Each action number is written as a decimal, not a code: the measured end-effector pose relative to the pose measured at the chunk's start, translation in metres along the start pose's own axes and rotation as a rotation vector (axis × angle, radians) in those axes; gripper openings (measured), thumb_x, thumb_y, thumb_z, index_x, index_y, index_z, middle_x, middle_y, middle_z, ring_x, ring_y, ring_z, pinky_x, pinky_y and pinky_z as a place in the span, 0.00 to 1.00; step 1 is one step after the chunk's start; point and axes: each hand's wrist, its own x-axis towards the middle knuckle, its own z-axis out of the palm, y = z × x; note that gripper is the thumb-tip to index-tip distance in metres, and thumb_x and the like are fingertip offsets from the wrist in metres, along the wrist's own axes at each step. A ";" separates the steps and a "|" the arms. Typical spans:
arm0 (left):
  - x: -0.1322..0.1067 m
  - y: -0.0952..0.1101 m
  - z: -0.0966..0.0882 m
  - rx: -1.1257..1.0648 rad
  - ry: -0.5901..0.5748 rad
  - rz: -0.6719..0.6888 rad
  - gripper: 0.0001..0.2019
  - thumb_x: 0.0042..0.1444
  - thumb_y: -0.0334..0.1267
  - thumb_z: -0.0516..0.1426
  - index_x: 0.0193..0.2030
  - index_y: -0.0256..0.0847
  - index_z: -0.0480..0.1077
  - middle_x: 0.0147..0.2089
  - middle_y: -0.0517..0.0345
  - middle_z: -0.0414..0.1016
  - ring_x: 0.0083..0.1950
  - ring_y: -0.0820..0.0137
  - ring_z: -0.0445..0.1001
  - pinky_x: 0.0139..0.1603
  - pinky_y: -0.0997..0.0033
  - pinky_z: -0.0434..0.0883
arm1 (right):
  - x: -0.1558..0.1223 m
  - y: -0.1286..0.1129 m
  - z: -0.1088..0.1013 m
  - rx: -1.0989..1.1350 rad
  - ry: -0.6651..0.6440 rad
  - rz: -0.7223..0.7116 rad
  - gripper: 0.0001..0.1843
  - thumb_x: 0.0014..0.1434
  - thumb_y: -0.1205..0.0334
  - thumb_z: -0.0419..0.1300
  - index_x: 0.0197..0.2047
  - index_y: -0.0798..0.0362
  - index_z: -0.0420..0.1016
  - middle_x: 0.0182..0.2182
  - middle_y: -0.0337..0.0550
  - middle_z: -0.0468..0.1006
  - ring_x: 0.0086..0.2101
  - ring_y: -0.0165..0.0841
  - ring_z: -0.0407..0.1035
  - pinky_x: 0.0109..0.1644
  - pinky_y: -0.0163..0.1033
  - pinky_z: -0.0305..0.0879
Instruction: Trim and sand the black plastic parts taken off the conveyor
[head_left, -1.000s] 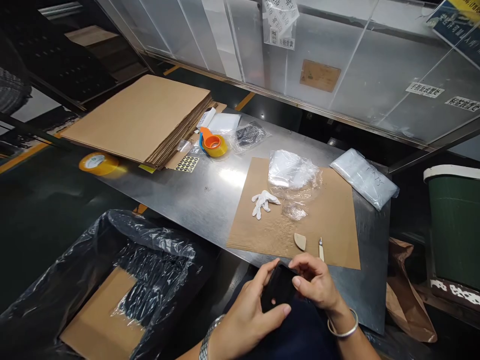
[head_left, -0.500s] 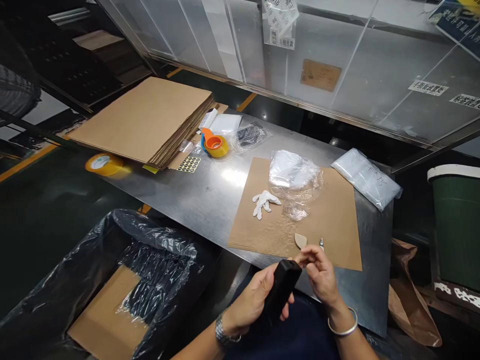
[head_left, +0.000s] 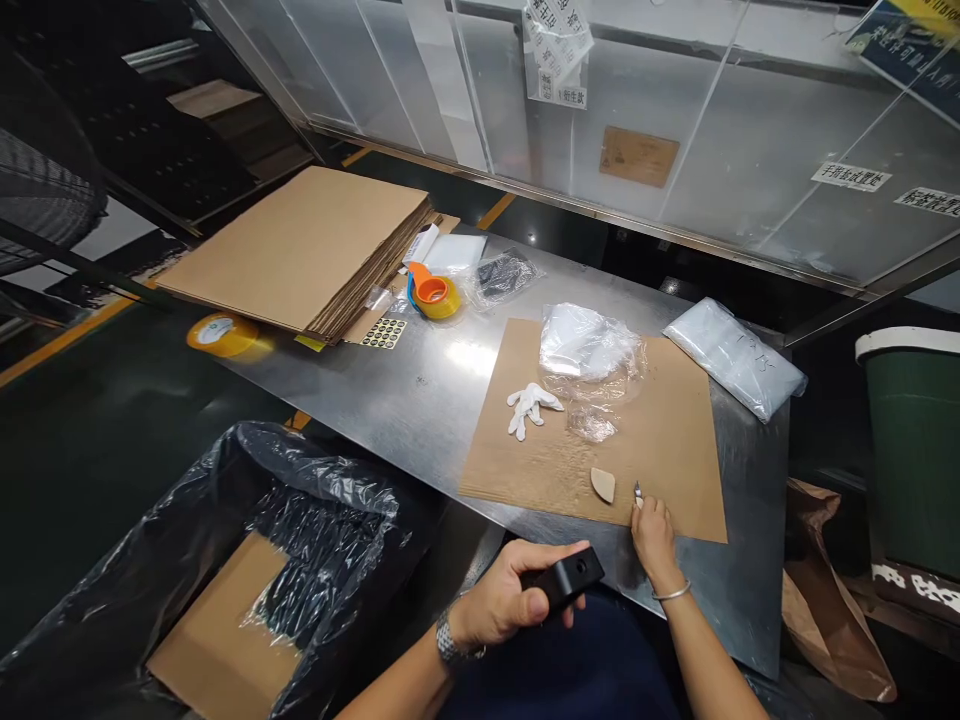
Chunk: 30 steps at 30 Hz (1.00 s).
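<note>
My left hand (head_left: 499, 600) is wrapped round a black block-shaped part (head_left: 574, 578), whose end face with a small round hole shows above the table's front edge. To the right, my right hand (head_left: 654, 540) rests on the cardboard sheet (head_left: 675, 440), fingers closed on a slim pointed metal tool (head_left: 637, 490); only its tip end sticks out. A small beige wedge-shaped pad (head_left: 602, 485) lies just left of that tool. Farther back on the sheet are a white glove (head_left: 534, 405) and clear plastic bags (head_left: 581, 342).
Stacked cardboard (head_left: 300, 250) fills the left of the metal table (head_left: 360, 400), beside an orange tape dispenser (head_left: 433, 292) and a yellow tape roll (head_left: 221, 333). A wrapped packet (head_left: 735, 355) lies at right. A black-lined bin (head_left: 322, 475) stands front left, a green bin (head_left: 911, 450) far right.
My right hand has left the black part and moved right and down to the pointed tool on the cardboard. My left hand has tilted the black part, turning its end face toward me.
</note>
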 end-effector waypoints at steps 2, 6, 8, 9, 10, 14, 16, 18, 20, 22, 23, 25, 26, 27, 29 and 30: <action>0.001 0.001 0.000 -0.003 -0.011 0.016 0.34 0.42 0.57 0.58 0.53 0.38 0.67 0.31 0.49 0.74 0.27 0.70 0.70 0.30 0.70 0.65 | 0.003 -0.002 -0.004 0.026 -0.009 -0.002 0.10 0.57 0.59 0.46 0.27 0.53 0.60 0.26 0.45 0.64 0.33 0.39 0.62 0.39 0.44 0.58; 0.002 0.000 -0.001 -0.013 -0.028 0.048 0.32 0.43 0.56 0.58 0.53 0.40 0.67 0.31 0.49 0.74 0.27 0.70 0.71 0.29 0.71 0.65 | 0.005 -0.021 -0.027 0.149 -0.072 -0.036 0.16 0.61 0.54 0.40 0.28 0.53 0.60 0.23 0.42 0.63 0.28 0.35 0.62 0.34 0.40 0.59; 0.003 -0.001 -0.002 -0.021 -0.026 0.041 0.32 0.43 0.56 0.58 0.53 0.39 0.68 0.30 0.49 0.74 0.26 0.70 0.71 0.28 0.71 0.66 | 0.002 -0.040 -0.047 0.242 -0.149 -0.074 0.18 0.62 0.52 0.38 0.32 0.53 0.62 0.23 0.40 0.65 0.25 0.32 0.63 0.31 0.37 0.60; 0.003 -0.002 -0.002 -0.024 -0.020 0.028 0.33 0.43 0.56 0.58 0.53 0.38 0.67 0.30 0.48 0.74 0.26 0.69 0.71 0.28 0.71 0.66 | 0.000 -0.051 -0.058 0.285 -0.189 -0.096 0.19 0.63 0.52 0.37 0.35 0.54 0.63 0.24 0.39 0.66 0.24 0.31 0.63 0.30 0.35 0.61; 0.004 -0.002 -0.001 -0.026 -0.011 0.011 0.33 0.43 0.57 0.58 0.53 0.37 0.67 0.30 0.48 0.74 0.25 0.69 0.71 0.27 0.71 0.66 | -0.003 -0.063 -0.070 0.332 -0.233 -0.119 0.19 0.63 0.51 0.38 0.38 0.53 0.63 0.25 0.39 0.67 0.25 0.29 0.64 0.29 0.34 0.62; 0.005 0.001 0.001 0.005 0.016 -0.049 0.32 0.44 0.59 0.56 0.45 0.31 0.72 0.30 0.46 0.74 0.25 0.68 0.71 0.26 0.71 0.66 | -0.019 -0.109 -0.118 0.560 -0.413 -0.217 0.16 0.63 0.53 0.42 0.43 0.53 0.65 0.26 0.38 0.68 0.25 0.27 0.64 0.29 0.32 0.62; 0.005 0.003 0.002 0.027 0.024 -0.060 0.31 0.44 0.60 0.54 0.40 0.30 0.73 0.29 0.45 0.73 0.25 0.67 0.71 0.26 0.71 0.66 | -0.028 -0.125 -0.137 0.613 -0.457 -0.271 0.14 0.63 0.56 0.43 0.40 0.52 0.66 0.24 0.37 0.66 0.24 0.27 0.62 0.28 0.31 0.60; 0.005 0.006 0.002 0.033 0.034 -0.065 0.31 0.44 0.61 0.54 0.39 0.30 0.73 0.29 0.46 0.72 0.24 0.68 0.71 0.26 0.72 0.65 | -0.036 -0.136 -0.150 0.595 -0.466 -0.344 0.11 0.63 0.58 0.46 0.38 0.51 0.67 0.25 0.37 0.67 0.25 0.27 0.62 0.29 0.31 0.60; 0.006 0.008 0.003 0.045 0.051 -0.066 0.30 0.44 0.60 0.54 0.38 0.31 0.73 0.28 0.47 0.72 0.24 0.69 0.70 0.26 0.72 0.65 | -0.042 -0.144 -0.157 0.580 -0.463 -0.437 0.07 0.60 0.58 0.52 0.37 0.51 0.68 0.26 0.38 0.68 0.25 0.27 0.62 0.29 0.31 0.59; 0.006 0.011 0.004 0.076 0.066 -0.062 0.27 0.45 0.59 0.54 0.34 0.32 0.74 0.27 0.48 0.72 0.25 0.69 0.69 0.28 0.71 0.65 | -0.047 -0.151 -0.158 0.564 -0.417 -0.540 0.06 0.56 0.61 0.57 0.38 0.51 0.68 0.25 0.37 0.69 0.24 0.26 0.61 0.27 0.31 0.58; 0.006 0.012 0.004 0.094 0.070 -0.060 0.26 0.46 0.58 0.54 0.32 0.32 0.75 0.26 0.50 0.71 0.26 0.69 0.68 0.29 0.71 0.65 | -0.049 -0.154 -0.158 0.551 -0.379 -0.595 0.07 0.55 0.63 0.59 0.39 0.51 0.69 0.24 0.36 0.68 0.23 0.26 0.61 0.26 0.31 0.57; 0.006 0.013 0.005 0.127 0.069 -0.058 0.25 0.46 0.58 0.54 0.31 0.33 0.75 0.25 0.52 0.70 0.26 0.69 0.67 0.31 0.70 0.65 | -0.051 -0.161 -0.154 0.526 -0.301 -0.702 0.09 0.54 0.67 0.59 0.41 0.51 0.69 0.22 0.35 0.69 0.22 0.26 0.61 0.26 0.31 0.56; 0.005 0.013 0.005 0.144 0.065 -0.053 0.25 0.46 0.58 0.54 0.32 0.34 0.75 0.25 0.52 0.71 0.27 0.69 0.66 0.33 0.69 0.65 | -0.052 -0.164 -0.152 0.520 -0.273 -0.747 0.11 0.54 0.68 0.59 0.42 0.52 0.69 0.21 0.36 0.69 0.22 0.26 0.61 0.26 0.31 0.56; 0.005 0.013 0.005 0.161 0.067 -0.046 0.26 0.46 0.58 0.54 0.33 0.34 0.76 0.26 0.52 0.71 0.27 0.69 0.66 0.34 0.69 0.65 | -0.053 -0.167 -0.150 0.521 -0.254 -0.778 0.12 0.54 0.69 0.59 0.43 0.52 0.69 0.21 0.36 0.70 0.22 0.26 0.62 0.27 0.32 0.56; 0.005 0.013 0.005 0.186 0.076 -0.031 0.27 0.45 0.58 0.55 0.38 0.35 0.76 0.27 0.52 0.72 0.28 0.69 0.66 0.35 0.68 0.66 | -0.054 -0.171 -0.147 0.528 -0.217 -0.807 0.11 0.54 0.71 0.59 0.41 0.53 0.69 0.21 0.36 0.70 0.22 0.26 0.62 0.27 0.32 0.56; 0.004 0.012 0.005 0.193 0.080 -0.025 0.27 0.45 0.58 0.54 0.39 0.34 0.75 0.27 0.53 0.72 0.27 0.69 0.66 0.35 0.68 0.66 | -0.055 -0.172 -0.146 0.526 -0.198 -0.810 0.10 0.54 0.72 0.58 0.40 0.53 0.69 0.21 0.36 0.70 0.22 0.26 0.62 0.27 0.32 0.56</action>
